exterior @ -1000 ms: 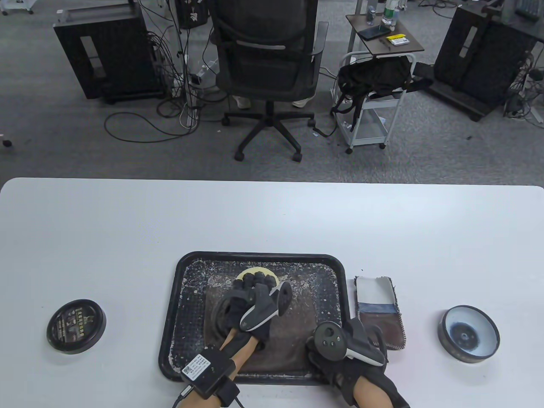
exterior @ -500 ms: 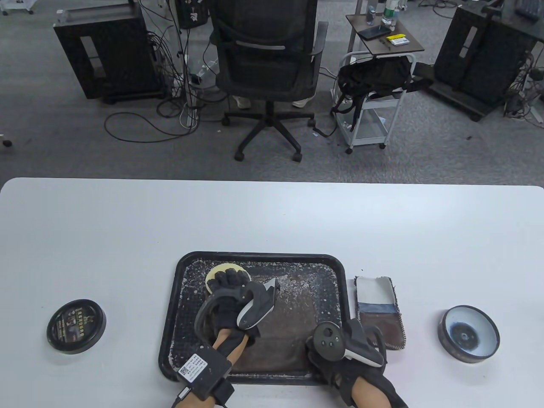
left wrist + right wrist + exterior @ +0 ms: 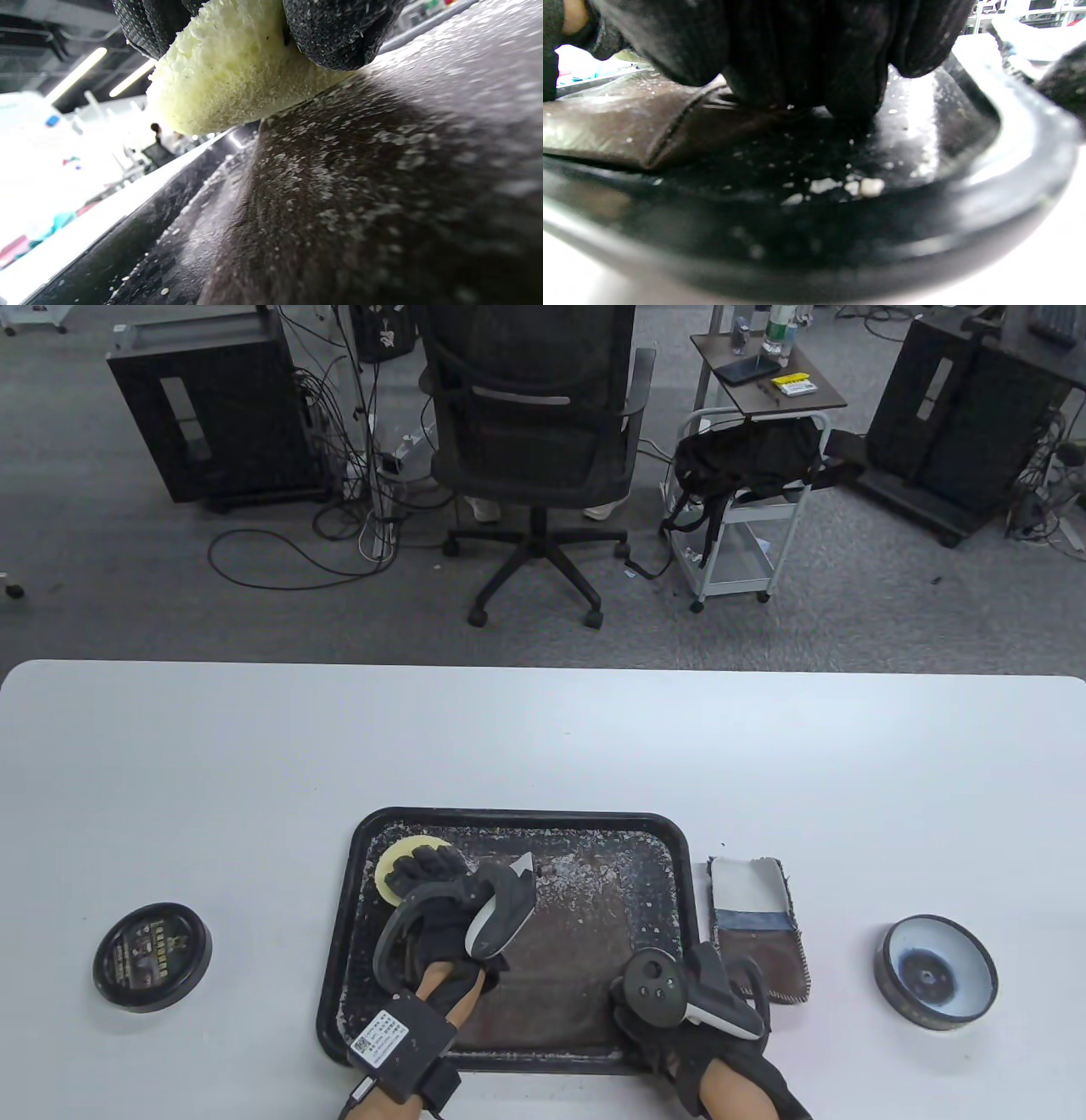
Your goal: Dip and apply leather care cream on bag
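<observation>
A brown leather bag [image 3: 577, 967] lies flat in a black tray [image 3: 517, 817] speckled with pale flakes. My left hand [image 3: 433, 869] grips a round yellow sponge [image 3: 392, 865] at the tray's far left. In the left wrist view the fingers [image 3: 339, 34] curl over the sponge [image 3: 229, 76], whose lower edge touches the bag [image 3: 382, 190]. My right hand [image 3: 670, 1035] rests at the tray's near right corner. Its fingers [image 3: 806, 55] press down at the bag's edge [image 3: 628, 127], inside the tray rim [image 3: 840, 262]. The open cream tin [image 3: 936, 971] stands far right.
The tin's black lid [image 3: 151, 956] lies on the table at the left. A folded leather-and-cloth swatch [image 3: 755, 929] sits just right of the tray. Beyond the table's far edge stand an office chair [image 3: 534, 432] and a cart [image 3: 747, 500].
My left hand has slid the sponge leftward along the far part of the bag, from the tray's middle to its far left corner. The right hand has stayed put.
</observation>
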{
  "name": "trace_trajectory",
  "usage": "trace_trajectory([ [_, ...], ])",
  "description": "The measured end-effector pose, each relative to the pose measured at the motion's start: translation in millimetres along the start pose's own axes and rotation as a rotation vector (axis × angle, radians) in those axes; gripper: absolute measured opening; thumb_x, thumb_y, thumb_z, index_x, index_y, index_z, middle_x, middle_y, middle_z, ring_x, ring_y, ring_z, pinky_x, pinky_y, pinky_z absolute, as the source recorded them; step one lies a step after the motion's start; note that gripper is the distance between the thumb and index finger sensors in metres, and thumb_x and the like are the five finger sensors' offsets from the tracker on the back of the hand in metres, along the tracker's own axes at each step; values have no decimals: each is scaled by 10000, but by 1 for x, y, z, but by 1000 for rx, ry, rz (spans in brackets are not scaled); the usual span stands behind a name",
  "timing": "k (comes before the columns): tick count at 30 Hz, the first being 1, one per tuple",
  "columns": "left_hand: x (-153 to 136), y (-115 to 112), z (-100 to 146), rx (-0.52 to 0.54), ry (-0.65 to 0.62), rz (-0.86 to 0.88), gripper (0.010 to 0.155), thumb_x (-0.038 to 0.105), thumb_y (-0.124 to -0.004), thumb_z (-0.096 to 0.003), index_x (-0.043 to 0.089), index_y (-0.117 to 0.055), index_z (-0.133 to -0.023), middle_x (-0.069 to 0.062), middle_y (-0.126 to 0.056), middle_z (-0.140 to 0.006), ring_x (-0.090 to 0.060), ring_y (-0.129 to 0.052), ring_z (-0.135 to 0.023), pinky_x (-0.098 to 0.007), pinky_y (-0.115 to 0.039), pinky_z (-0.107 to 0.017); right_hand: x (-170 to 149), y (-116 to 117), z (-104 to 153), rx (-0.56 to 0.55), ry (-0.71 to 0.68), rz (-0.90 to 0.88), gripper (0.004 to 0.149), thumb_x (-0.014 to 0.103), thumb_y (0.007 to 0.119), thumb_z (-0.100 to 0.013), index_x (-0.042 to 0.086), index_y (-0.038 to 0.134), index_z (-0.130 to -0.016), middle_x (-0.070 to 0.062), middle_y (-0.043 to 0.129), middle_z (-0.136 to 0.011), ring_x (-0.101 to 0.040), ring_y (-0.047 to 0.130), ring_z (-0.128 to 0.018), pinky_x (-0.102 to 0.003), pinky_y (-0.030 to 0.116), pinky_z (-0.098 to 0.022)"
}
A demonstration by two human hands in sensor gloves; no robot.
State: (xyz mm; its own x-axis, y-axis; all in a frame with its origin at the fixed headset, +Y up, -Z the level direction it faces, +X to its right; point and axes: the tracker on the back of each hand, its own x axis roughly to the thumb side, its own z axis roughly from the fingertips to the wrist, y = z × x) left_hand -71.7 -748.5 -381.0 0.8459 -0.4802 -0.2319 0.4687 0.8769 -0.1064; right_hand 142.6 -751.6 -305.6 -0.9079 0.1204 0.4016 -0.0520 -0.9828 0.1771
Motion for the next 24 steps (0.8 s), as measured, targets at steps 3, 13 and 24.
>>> trace_trajectory([
  [3, 4, 2, 3, 35, -36, -6, 551, 380, -799, -397, 335, -668, -931, -12, -771, -965, -227, -873, -872, -378, -792, -647, 1, 0, 0, 0, 2, 3, 473, 367, 805, -402, 150, 927, -804, -82, 879, -876, -341, 930, -742, -530, 741, -597],
  [13, 25, 18, 24, 122, -250, 37, 540, 388, -802, -392, 372, -679, -918, 59, -767, -968, -199, -858, -882, -362, -785, -653, 2, 0, -1, 3, 3, -1, 478, 368, 804, -403, 146, 922, -810, -84, 873, -880, -345, 924, -745, -533, 736, -599],
  [24, 34, 25, 33, 154, -440, 175, 547, 396, -793, -395, 408, -643, -922, 93, -735, -980, -158, -841, -901, -313, -798, -668, 3, 1, -1, 8, 1, -3, 483, 368, 801, -403, 143, 919, -814, -90, 867, -885, -348, 920, -749, -536, 733, -601],
])
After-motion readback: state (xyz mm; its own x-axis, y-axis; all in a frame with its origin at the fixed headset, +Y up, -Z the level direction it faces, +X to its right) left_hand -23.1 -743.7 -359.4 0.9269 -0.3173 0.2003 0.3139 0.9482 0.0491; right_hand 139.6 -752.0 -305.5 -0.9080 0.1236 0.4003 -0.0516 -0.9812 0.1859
